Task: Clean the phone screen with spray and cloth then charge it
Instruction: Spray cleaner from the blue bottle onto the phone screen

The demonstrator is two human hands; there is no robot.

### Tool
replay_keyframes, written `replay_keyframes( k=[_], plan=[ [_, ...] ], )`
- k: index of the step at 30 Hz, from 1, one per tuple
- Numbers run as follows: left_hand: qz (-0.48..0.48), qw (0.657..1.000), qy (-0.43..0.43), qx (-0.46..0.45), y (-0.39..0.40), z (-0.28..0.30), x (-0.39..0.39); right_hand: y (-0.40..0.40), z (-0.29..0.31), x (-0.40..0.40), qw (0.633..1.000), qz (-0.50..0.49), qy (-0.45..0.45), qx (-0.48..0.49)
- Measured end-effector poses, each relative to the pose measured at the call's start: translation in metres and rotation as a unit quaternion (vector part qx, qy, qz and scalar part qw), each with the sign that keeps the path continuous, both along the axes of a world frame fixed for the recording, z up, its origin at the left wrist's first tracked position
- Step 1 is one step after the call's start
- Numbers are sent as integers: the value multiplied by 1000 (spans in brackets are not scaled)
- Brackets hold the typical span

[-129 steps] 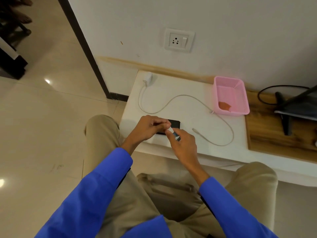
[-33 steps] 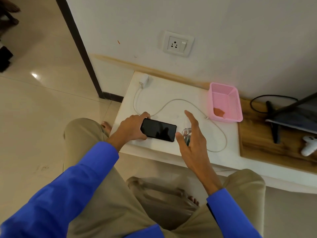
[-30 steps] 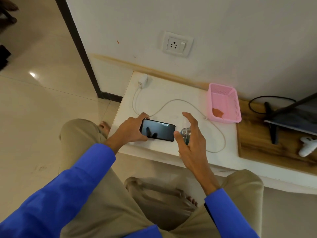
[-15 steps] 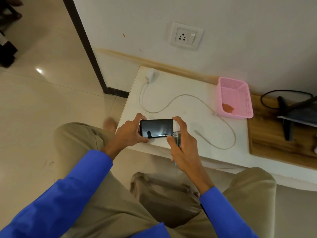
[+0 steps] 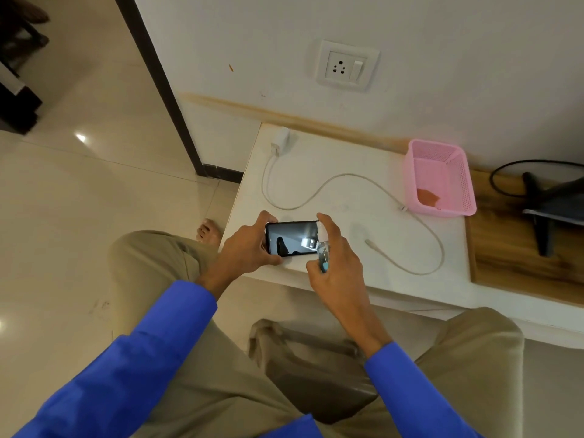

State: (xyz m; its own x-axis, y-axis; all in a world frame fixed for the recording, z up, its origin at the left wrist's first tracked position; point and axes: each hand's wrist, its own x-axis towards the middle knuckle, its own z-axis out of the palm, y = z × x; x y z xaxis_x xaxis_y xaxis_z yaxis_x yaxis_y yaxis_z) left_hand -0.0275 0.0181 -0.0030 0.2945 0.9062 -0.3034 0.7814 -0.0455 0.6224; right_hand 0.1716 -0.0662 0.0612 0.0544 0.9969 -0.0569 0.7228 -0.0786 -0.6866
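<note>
We've lifted the phone (image 5: 292,238) off the desk (image 5: 347,191) in our left hand (image 5: 245,251) – right hand (image 5: 335,263) fingers now wrapped around the spray bottle (image 5: 323,257), forefinger over its top – spraying likely comes next.

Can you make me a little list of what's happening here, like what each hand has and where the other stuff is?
left hand: holds the phone, screen up
right hand: holds a small spray bottle at the phone's right end, forefinger on top
charger: on the white table, not plugged into the wall socket
cable: loose on the table, free end not in the phone
pink basket: orange cloth inside
</note>
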Motion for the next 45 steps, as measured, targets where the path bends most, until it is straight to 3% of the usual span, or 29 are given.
replay_keyframes(
  k=[17, 23, 29, 35, 41, 45],
  plan=[
    [-5, 999, 27, 25, -1, 3, 1, 12, -12, -4, 1000, 14, -26, -9],
    [-3, 999, 36, 9, 1, 6, 3, 14, -27, -7, 992, 28, -116, -39],
    [5, 999, 45, 1, 0, 6, 4, 15, -20, 11, 996, -76, 46, -30],
    [-1, 999, 41, -1, 0, 7, 3, 7, 1, 62, 984, -150, 85, 36],
    [5, 1000, 27, -6, 1, 6, 5, 15, 29, 78, 992, -84, 79, 58],
    [5, 1000, 24, -8, 0, 7, 5, 22, 24, 63, 999, -16, 3, 42]
  ],
)
